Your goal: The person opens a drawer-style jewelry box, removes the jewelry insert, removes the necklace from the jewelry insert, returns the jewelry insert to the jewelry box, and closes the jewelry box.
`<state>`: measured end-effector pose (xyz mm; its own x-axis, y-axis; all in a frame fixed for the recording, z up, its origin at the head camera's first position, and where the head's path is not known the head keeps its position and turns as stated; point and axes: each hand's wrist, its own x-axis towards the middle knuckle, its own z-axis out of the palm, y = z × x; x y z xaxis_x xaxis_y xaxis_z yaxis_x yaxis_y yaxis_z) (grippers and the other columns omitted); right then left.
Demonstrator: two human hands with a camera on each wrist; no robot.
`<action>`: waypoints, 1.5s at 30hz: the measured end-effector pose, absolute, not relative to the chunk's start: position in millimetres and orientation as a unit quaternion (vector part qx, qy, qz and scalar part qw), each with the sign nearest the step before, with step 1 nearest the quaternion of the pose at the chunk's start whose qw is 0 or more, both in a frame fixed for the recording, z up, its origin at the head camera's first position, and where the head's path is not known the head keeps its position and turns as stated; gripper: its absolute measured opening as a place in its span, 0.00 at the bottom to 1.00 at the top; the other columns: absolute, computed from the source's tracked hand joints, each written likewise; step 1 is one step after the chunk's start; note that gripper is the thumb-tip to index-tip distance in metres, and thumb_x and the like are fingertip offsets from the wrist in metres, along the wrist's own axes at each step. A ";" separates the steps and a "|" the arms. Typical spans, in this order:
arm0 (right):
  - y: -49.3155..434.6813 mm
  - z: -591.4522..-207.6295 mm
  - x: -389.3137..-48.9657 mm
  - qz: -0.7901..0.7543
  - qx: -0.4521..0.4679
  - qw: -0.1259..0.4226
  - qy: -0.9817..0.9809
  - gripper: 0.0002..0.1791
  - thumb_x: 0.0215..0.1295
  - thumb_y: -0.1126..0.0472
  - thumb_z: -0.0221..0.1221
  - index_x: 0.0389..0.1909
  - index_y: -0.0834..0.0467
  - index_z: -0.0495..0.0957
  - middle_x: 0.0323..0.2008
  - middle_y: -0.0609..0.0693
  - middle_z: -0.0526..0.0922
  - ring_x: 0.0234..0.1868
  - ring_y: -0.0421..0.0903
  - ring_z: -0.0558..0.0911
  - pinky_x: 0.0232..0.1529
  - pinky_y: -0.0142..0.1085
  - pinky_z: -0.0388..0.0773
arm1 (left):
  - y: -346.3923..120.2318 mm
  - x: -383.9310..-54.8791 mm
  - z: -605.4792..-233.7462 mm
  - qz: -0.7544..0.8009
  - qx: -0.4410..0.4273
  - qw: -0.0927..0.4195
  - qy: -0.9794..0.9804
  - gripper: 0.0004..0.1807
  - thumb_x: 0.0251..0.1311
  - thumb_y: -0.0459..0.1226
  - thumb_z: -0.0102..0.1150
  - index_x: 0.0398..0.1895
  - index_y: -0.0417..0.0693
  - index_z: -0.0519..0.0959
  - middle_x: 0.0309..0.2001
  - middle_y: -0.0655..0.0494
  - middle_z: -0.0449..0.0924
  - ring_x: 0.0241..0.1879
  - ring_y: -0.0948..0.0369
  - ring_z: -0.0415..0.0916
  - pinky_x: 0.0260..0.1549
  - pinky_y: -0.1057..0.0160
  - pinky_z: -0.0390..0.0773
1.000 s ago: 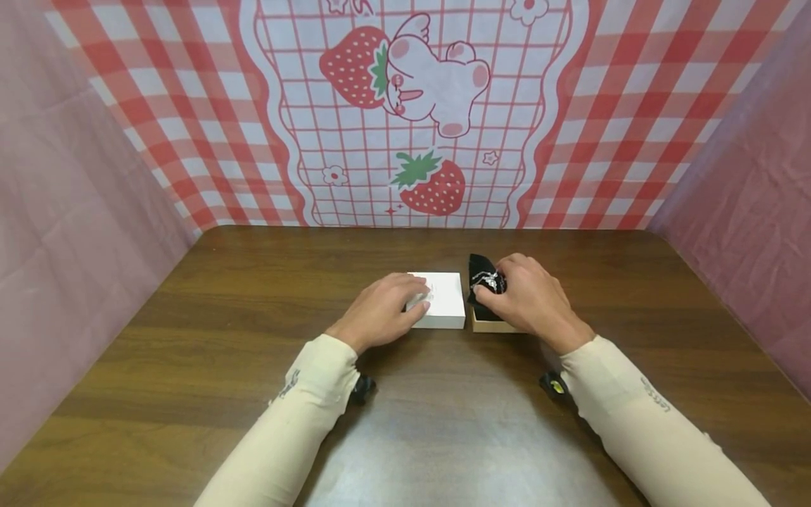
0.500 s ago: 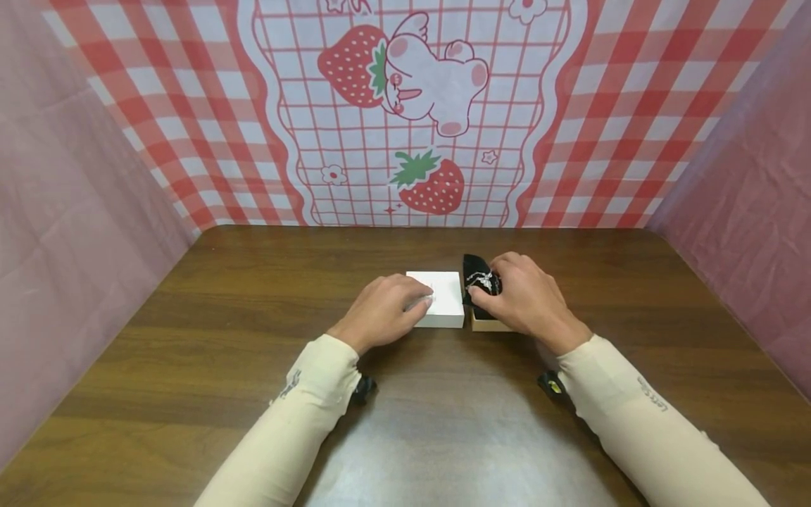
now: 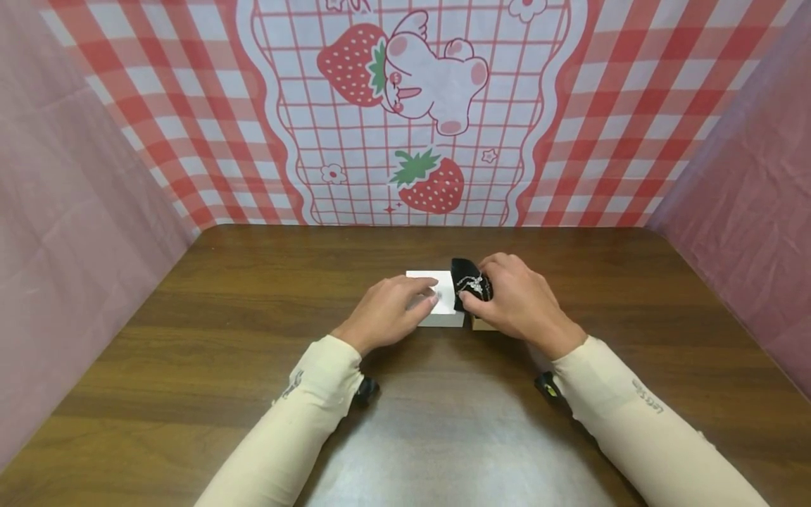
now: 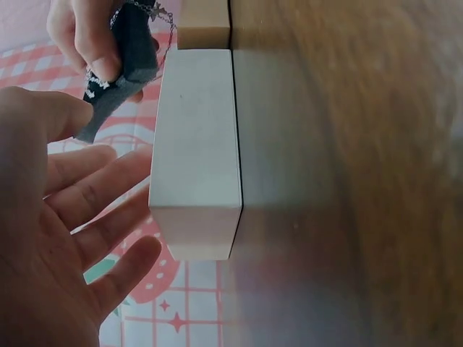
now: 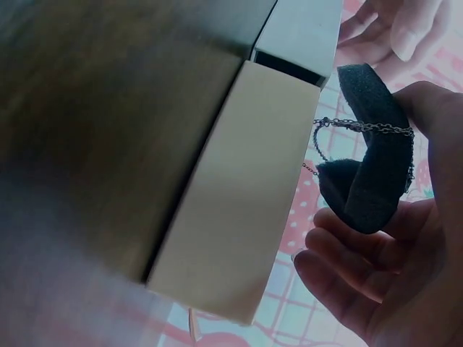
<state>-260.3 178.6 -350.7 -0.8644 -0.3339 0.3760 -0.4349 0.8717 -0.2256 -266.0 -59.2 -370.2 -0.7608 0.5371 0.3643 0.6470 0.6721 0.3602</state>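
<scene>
My right hand [image 3: 522, 303] pinches a black velvety pad [image 5: 380, 159] between thumb and fingers. A silver chain with a pendant [image 3: 474, 284] is looped round the pad, which is bent in the right wrist view. Under and beside it stands a tan box [image 5: 235, 181], mostly hidden by the hand in the head view. My left hand [image 3: 388, 313] hovers over the white box [image 4: 195, 130], fingers loosely spread with nothing gripped. Its thumb is close to the pad's edge in the left wrist view; whether they touch I cannot tell.
Both boxes stand end to end on a brown wooden table [image 3: 285, 282]. A red-and-white checked cloth with strawberries [image 3: 431, 184] hangs behind it, and pink cloth [image 3: 747, 183] hangs at both sides.
My right hand has lifted the pad with its chain and carried it left, from the tan box to over the white box's right edge. The left hand has shifted slightly right, its fingers and thumb parting.
</scene>
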 end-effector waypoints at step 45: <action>155.3 -351.6 -246.0 0.149 0.279 0.219 -0.923 0.27 0.56 0.42 0.65 0.44 0.62 0.81 0.45 0.53 0.81 0.47 0.51 0.78 0.36 0.51 0.80 | -46.7 -259.6 -369.3 -0.559 -0.207 0.035 -0.802 0.17 0.71 0.46 0.59 0.52 0.44 0.82 0.31 0.57 0.84 0.32 0.59 0.83 0.36 0.62 0.81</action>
<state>-246.0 155.3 -351.6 -0.7489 -0.4496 0.4868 -0.5800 0.8000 -0.1535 -259.6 -46.7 -369.3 -0.9116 0.2933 0.2880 0.3716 0.2884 0.8825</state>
